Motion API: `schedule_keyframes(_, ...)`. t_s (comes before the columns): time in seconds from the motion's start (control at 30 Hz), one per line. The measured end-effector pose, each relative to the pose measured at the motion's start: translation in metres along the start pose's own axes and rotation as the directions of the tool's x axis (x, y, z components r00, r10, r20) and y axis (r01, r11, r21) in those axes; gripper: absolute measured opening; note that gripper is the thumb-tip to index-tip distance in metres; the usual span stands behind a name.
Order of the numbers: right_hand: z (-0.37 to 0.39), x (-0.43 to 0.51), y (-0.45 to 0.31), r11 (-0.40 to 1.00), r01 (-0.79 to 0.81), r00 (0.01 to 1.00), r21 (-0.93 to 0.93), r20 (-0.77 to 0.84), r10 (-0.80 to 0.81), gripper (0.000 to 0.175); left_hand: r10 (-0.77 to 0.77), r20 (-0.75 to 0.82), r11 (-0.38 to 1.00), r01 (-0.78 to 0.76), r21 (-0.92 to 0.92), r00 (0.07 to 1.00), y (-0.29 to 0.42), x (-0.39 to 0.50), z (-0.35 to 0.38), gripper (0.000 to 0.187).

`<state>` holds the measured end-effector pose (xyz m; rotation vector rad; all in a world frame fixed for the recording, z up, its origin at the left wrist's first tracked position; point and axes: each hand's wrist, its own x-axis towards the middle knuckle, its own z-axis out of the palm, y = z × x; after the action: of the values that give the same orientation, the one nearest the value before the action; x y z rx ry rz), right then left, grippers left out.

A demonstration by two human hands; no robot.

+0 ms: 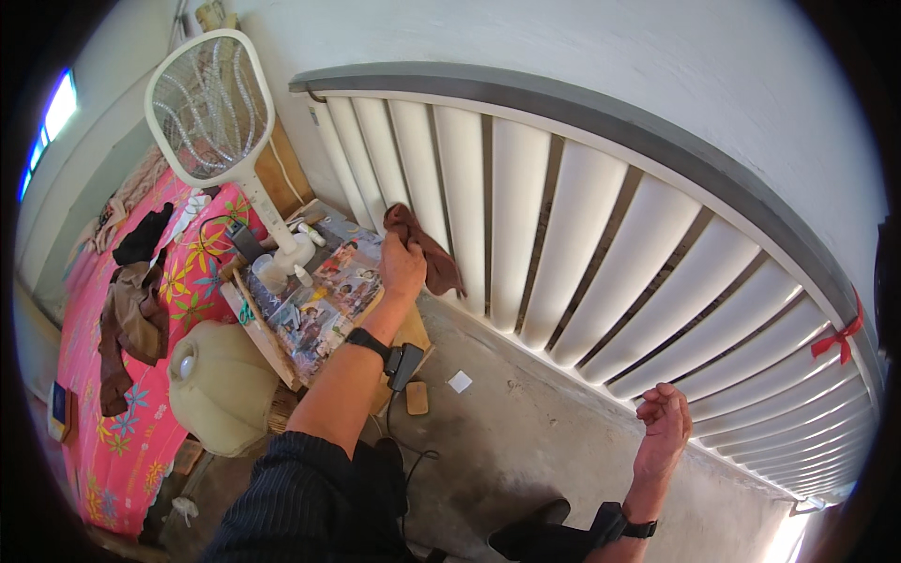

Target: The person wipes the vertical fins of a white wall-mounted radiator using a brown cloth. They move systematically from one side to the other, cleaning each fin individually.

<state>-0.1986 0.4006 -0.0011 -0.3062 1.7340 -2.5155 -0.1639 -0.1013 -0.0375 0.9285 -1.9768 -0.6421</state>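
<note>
My left hand (403, 266) grips a dark brown cloth (438, 262). The cloth lies against the white fins of a long radiator (519, 218), towards its far left end. My right hand (664, 416) is in front of the radiator's lower fins, farther right. Its fingers are loosely curled with nothing visible in them; whether they touch a fin is hard to tell. Just left of my left hand, a small table (338, 310) has a picture-covered top under a clear sheet. A white electric fly swatter (271, 214) stands upright on it in a base.
A plastic cup (269, 273), a small bottle (303, 276) and green-handled scissors (246, 312) are on the table. Beside it stands a fabric lampshade (222, 390). Clothes (137, 310) lie on a pink floral bed (141, 429). A white square (460, 381) lies on the concrete floor. A red ribbon (839, 339) is tied to the radiator.
</note>
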Motion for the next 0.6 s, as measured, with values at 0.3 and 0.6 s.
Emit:
schedule_keyframes(0.3, -0.006, -0.002, -0.008, 1.0, 0.014, 1.0, 0.026, -0.011, -0.014, 0.032, -0.08, 0.236, 0.973, 0.127, -0.193, 0.969, 0.028, -0.068, 0.025, 0.022)
schedule_keyframes(0.6, -0.015, -0.005, -0.019, 0.995, 0.046, 0.999, 0.084, -0.009, -0.045, 0.031, 0.473, -0.201, 0.811, -0.513, -0.283, 0.858, 0.192, -0.036, -0.045, 0.023)
